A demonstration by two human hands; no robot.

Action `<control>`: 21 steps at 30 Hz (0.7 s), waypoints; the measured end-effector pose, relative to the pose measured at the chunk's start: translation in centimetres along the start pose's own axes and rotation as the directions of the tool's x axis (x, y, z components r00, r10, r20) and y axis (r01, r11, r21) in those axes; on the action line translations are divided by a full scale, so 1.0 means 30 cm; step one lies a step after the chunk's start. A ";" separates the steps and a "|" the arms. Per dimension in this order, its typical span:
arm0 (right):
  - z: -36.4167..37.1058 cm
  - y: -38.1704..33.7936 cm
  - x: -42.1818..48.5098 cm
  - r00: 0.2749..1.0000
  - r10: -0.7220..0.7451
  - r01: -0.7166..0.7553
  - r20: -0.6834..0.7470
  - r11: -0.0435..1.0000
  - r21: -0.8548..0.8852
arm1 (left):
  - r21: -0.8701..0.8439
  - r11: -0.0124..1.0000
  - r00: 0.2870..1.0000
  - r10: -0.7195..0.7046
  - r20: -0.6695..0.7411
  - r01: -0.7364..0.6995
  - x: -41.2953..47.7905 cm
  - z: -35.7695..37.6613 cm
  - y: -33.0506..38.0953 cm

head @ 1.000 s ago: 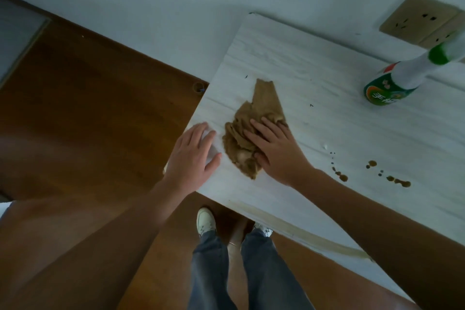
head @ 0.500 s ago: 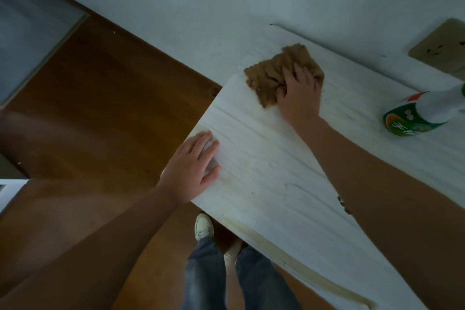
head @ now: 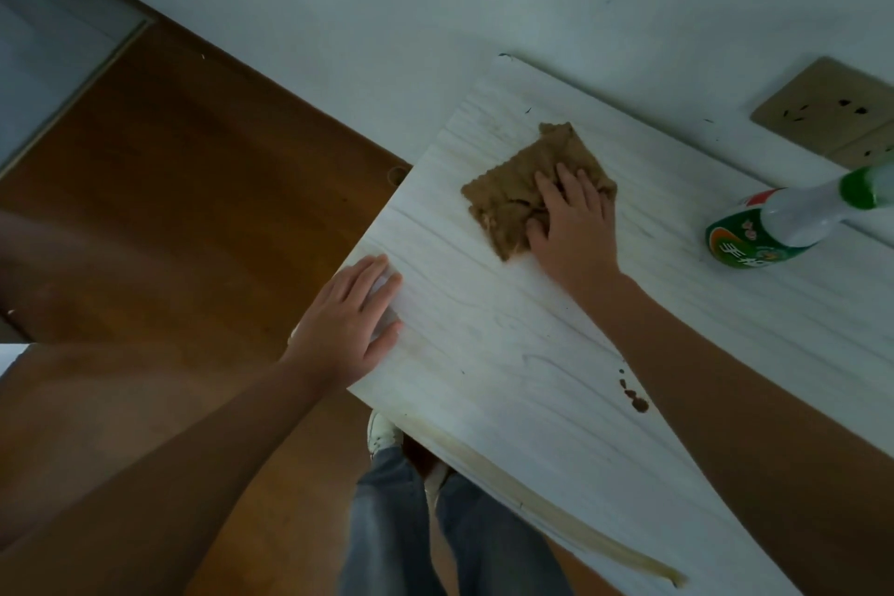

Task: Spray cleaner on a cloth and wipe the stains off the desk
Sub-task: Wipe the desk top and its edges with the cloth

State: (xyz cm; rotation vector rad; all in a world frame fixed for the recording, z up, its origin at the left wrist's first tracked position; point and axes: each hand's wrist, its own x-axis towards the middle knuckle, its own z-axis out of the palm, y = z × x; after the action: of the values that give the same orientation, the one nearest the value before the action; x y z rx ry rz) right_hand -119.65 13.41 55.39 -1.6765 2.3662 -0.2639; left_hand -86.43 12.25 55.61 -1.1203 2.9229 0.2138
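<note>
Flat right hand [head: 575, 227] presses the crumpled brown cloth [head: 508, 194] on the white wood-grain desk [head: 508, 353]; left hand [head: 348, 324] rests open; brown spots [head: 634, 401] not yet wiped.

We lose the spray head of the white-and-green plastic cleaner bottle [head: 774, 227] at the right edge, and its label print is too small to read. The right hand [head: 575, 227] covers part of the crumpled brown cloth [head: 508, 194]. Its forearm overlaps the dark brown stain drops [head: 634, 398], so we can't tell their full extent. The white wood-grain desk [head: 484, 353] runs off the right and bottom edges.
</note>
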 end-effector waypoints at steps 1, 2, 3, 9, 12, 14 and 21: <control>-0.003 -0.003 0.033 1.000 0.023 -0.023 0.008 1.000 -0.001 | -0.002 1.000 1.000 0.003 -0.013 -0.003 0.000 0.005 -0.001; -0.006 -0.004 0.067 0.999 0.038 -0.038 0.019 0.999 -0.001 | -0.004 1.000 1.000 0.008 -0.024 -0.008 -0.001 0.010 -0.002; -0.009 -0.006 0.101 0.998 0.050 -0.050 0.030 0.999 -0.002 | -0.008 1.000 0.999 0.011 -0.034 -0.012 -0.002 0.015 -0.004; -0.020 -0.028 0.276 0.994 0.089 -0.090 0.057 0.996 0.023 | -0.055 0.998 0.997 0.015 -0.079 -0.019 -0.007 0.041 -0.023; -0.010 -0.077 0.328 0.992 0.127 -0.129 0.029 0.989 0.072 | -0.072 0.997 0.997 0.003 -0.079 -0.009 -0.011 0.046 -0.024; -0.001 -0.132 0.363 0.990 0.138 -0.139 0.020 0.986 0.093 | -0.085 0.996 0.996 -0.003 -0.088 -0.005 -0.012 0.041 -0.020; 0.070 -0.399 0.405 0.999 -0.039 0.041 -0.017 0.988 0.152 | -0.089 0.996 0.998 -0.015 -0.056 0.010 -0.009 0.027 -0.022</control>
State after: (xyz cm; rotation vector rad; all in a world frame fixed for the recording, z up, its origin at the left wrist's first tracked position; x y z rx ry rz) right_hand -112.11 -2.04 55.68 -1.6575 2.2604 -0.4525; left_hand -85.84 12.04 54.74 -1.1742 2.9823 0.3208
